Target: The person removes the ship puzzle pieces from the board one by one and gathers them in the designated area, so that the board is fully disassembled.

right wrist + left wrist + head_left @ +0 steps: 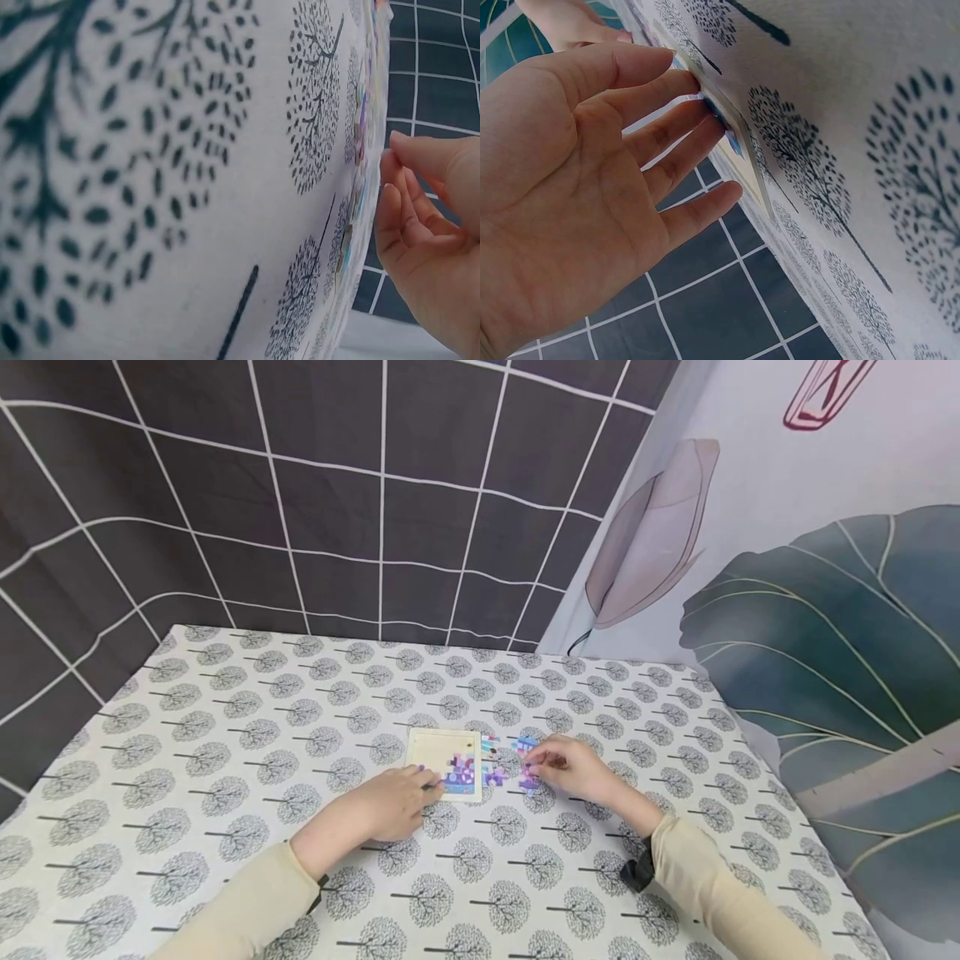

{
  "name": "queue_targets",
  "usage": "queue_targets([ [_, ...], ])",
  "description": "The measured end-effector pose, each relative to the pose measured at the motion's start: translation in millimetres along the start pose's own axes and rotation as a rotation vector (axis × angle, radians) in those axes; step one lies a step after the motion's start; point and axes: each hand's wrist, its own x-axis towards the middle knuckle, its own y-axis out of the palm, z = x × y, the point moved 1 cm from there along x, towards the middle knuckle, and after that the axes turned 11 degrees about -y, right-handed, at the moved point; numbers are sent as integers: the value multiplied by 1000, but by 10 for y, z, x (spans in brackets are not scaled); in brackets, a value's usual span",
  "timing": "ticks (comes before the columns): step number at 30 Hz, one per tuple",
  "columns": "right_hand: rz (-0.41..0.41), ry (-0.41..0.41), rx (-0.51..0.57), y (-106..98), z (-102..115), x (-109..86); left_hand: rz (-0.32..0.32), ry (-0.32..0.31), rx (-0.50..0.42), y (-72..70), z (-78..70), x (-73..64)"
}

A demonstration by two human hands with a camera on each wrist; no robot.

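A shallow cream puzzle tray (442, 745) lies on the table, partly filled with purple, pink and blue jigsaw pieces (461, 770) toward its lower right. My left hand (397, 802) reaches over the tray's lower left corner; in the left wrist view its fingers are spread and loosely bent, tips at the tray and its blue pieces. To the right of the tray, my right hand (566, 768) is low among loose jigsaw pieces (527, 783). Its thumb and index fingertips (396, 138) come together in the right wrist view; I cannot tell whether a piece is between them.
More loose puzzle pieces (489, 746) lie along the tray's right side, and a blue one (525, 743) is behind the right fingers. The tablecloth (300, 710) has a tree print. A dark gridded curtain (322, 502) hangs behind the table, a leaf-patterned one (825, 635) at the right.
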Motion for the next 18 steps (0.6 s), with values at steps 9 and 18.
queue_targets([
  [9, 23, 13, 29, 58, 43, 53, -6, -10, -38, -14, -15, -11],
  [18, 42, -35, 36, 118, 69, 185, -33, -14, -18, 1, -55, -13],
])
